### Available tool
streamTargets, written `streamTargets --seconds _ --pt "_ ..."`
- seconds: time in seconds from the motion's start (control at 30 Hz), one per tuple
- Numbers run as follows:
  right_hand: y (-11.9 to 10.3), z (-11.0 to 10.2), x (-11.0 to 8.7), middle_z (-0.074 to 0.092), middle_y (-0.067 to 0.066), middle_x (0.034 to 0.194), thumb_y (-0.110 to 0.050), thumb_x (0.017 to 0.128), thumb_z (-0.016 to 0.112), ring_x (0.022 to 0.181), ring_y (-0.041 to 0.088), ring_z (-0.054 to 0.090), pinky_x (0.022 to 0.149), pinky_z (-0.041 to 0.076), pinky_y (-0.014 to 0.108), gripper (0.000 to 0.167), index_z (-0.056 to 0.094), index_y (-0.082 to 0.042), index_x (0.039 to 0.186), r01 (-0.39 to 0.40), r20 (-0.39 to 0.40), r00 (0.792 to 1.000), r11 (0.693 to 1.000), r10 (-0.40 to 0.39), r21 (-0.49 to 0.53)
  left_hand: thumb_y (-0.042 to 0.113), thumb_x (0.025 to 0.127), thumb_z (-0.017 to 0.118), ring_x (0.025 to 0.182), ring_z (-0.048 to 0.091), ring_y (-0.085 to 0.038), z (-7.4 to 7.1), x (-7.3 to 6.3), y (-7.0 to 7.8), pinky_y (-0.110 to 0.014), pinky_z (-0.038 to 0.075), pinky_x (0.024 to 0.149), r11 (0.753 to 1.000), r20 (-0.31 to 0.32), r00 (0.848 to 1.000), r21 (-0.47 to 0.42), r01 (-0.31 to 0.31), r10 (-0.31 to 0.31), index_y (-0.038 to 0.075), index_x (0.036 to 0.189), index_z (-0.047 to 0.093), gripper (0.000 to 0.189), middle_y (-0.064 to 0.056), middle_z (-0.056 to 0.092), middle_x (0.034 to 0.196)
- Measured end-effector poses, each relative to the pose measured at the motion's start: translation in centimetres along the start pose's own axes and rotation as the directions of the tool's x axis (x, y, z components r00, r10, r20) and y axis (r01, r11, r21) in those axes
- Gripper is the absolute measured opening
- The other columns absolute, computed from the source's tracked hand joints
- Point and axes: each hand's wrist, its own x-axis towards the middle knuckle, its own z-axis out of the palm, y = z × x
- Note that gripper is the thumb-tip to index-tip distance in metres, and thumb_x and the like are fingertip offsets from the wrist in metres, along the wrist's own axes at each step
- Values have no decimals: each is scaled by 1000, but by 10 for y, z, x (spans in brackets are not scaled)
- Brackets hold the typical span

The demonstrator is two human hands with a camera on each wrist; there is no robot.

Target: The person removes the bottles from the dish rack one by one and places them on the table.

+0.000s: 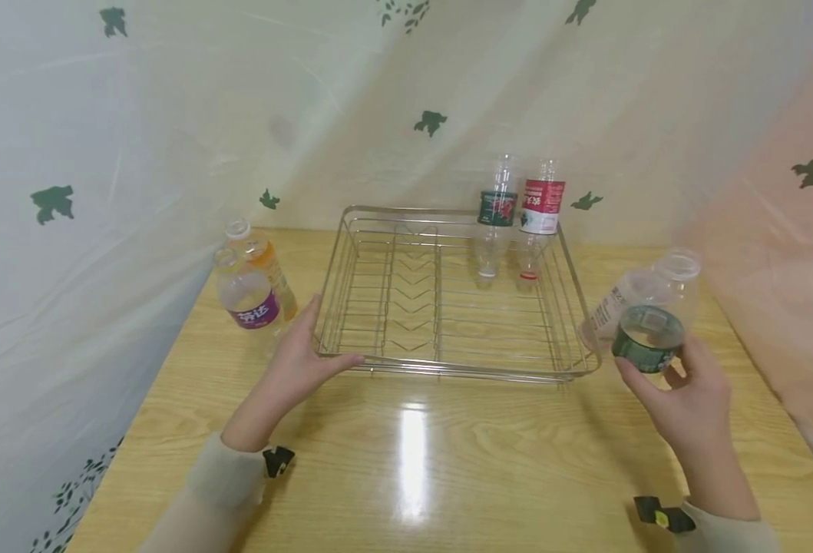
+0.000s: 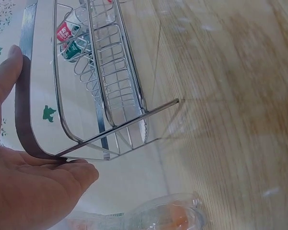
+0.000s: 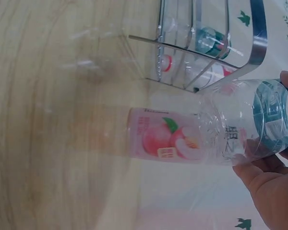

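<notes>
My left hand [image 1: 300, 355] rests at the near left corner of a wire dish rack [image 1: 447, 369], thumb along the front rim and fingers against the left side. In the left wrist view, the thumb and fingers lie spread around that metal corner. My right hand [image 1: 692, 392] holds a clear plastic bottle with a green label [image 1: 648, 338], right of the rack. Just behind it, a bottle with a peach label [image 3: 168, 139] stands on the table, partly overlapped by the held one. Two clear bottles, one green-labelled [image 1: 497, 209] and one red-labelled [image 1: 543, 206], stand neck-down in the rack's back right.
Left of the rack stand a bottle with a purple label [image 1: 254, 313] and an orange-labelled bottle [image 1: 278, 276]. A wooden table [image 1: 489, 453] carries everything. Behind it hangs a pale curtain [image 1: 295, 100] with green leaf shapes.
</notes>
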Motion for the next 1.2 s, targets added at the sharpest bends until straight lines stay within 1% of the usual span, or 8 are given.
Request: streamTargets --seconds 0.17,0.3,0.43,0.53,0.63,0.8,1.0,1.2 --pt "13 1 0 55 2 136 2 81 84 126 10 51 97 46 19 73 54 -10 147 -139 58 989 989 137 41 51 76 87 148 17 -45 0 1 0 -59 19 118 1000 2 1000 8 1 -1 3 163 7 127 -22 13 165" --pt "20 3 -1 54 3 137 -3 84 83 123 9 53 92 46 13 73 50 -11 149 -205 84 976 977 199 65 54 76 86 148 17 -46 0 1 -1 -60 19 118 1000 2 1000 12 0 0 3 163 7 128 -23 13 165" --pt "24 4 -2 52 2 138 -12 85 85 124 12 53 90 47 12 76 47 -18 151 -252 106 963 967 247 40 54 77 86 148 18 -46 0 0 -1 -60 19 118 1000 1 1000 14 -1 1 3 163 7 127 -22 13 165" --pt "28 4 -3 51 5 141 -18 86 84 128 18 51 95 48 20 78 44 -21 153 -250 129 960 968 249 -7 52 78 86 148 18 -46 0 0 -1 -61 19 118 1000 2 1000 13 -7 7 3 163 7 126 -23 14 165" --pt "32 4 -3 50 8 141 -23 88 83 127 22 52 96 49 23 78 42 -21 154 -242 148 958 970 244 -33 49 78 87 148 19 -45 0 1 -1 -60 20 118 1000 2 1000 6 -14 14 3 163 8 124 -23 15 165" --pt "35 6 -3 51 13 142 -27 88 83 127 28 52 93 50 21 78 42 -17 154 -248 167 953 967 253 -52 46 80 87 148 19 -45 0 1 0 -60 20 118 1000 8 1000 17 -9 8 3 162 7 123 -23 15 165" --pt "39 6 -3 48 23 145 -28 88 83 131 45 48 100 48 31 81 39 -6 153 -243 195 948 968 250 -60 47 81 86 147 19 -46 0 0 0 -60 20 117 1000 12 1000 29 -6 6 2 162 6 123 -24 14 164" --pt "42 5 -1 47 28 145 -29 88 83 131 51 46 99 45 23 85 36 0 152 -228 218 947 971 237 -69 48 81 85 148 18 -46 -1 0 0 -60 20 117 1000 16 1000 31 -4 4 3 163 5 122 -24 14 165"
